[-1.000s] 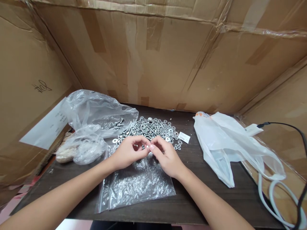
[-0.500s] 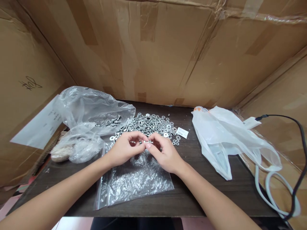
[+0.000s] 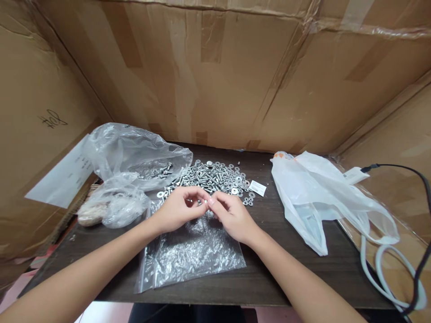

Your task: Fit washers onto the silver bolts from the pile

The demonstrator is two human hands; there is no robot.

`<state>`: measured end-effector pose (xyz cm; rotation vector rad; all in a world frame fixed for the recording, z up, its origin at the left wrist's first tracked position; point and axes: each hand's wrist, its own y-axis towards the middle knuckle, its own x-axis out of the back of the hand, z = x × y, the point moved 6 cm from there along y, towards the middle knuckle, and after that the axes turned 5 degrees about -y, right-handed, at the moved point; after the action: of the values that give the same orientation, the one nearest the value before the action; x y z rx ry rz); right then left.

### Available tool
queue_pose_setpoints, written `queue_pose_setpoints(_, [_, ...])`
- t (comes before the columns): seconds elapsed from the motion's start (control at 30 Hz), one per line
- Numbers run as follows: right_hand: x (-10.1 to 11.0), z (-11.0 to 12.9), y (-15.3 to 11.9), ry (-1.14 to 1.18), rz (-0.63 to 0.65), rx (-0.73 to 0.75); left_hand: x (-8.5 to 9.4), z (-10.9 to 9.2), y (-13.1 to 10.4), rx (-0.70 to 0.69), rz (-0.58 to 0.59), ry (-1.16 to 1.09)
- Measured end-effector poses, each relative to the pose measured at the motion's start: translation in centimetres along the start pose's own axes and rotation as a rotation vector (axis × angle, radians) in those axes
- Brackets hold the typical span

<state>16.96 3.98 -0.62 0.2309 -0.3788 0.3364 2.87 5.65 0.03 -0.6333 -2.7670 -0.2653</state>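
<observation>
My left hand (image 3: pixel 178 208) and my right hand (image 3: pixel 235 218) meet fingertip to fingertip, both closed in a pinch on a small silver bolt (image 3: pixel 206 202). Fingers cover most of the bolt, so its head and anything threaded on it cannot be made out. Just behind the hands lies a pile of loose bolts (image 3: pixel 215 177), with flat washers (image 3: pixel 238 179) and nuts (image 3: pixel 249 202) along its right side. Under the hands a clear zip bag (image 3: pixel 198 255) lies flat on the dark table (image 3: pixel 269 269).
A large clear bag (image 3: pixel 134 148) with some bolts inside stands at the left, by a smaller knotted bag (image 3: pixel 124 206). On the right are a white label (image 3: pixel 257 188), a white plastic bag (image 3: pixel 299 193) and a cable (image 3: pixel 424 188). Cardboard walls (image 3: pixel 242 89) enclose the table.
The fingertips have drawn together over the bolt, which showed more clearly before. The whole view has shifted slightly.
</observation>
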Motion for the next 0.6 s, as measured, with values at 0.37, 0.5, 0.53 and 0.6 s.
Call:
queue_pose_setpoints(0.37, [0.6,0.8,0.0,-0.046,-0.037,0.042,-0.2,-0.1,-0.2,0.010,0.022,0.008])
queue_pose_setpoints(0.5, [0.0,0.1,0.0,-0.044,-0.001,0.016,0.0,-1.6,-0.9,-0.248,-0.065,0.233])
queue_pose_setpoints(0.53, [-0.3,-0.2,0.0,-0.020,0.018,-0.012,-0.1,-2.2,-1.2,-0.341,-0.088,0.300])
queue_pose_setpoints(0.6, [-0.5,-0.8,-0.1,0.013,0.042,-0.063,-0.3,-2.8,-1.6,-0.425,-0.101,0.352])
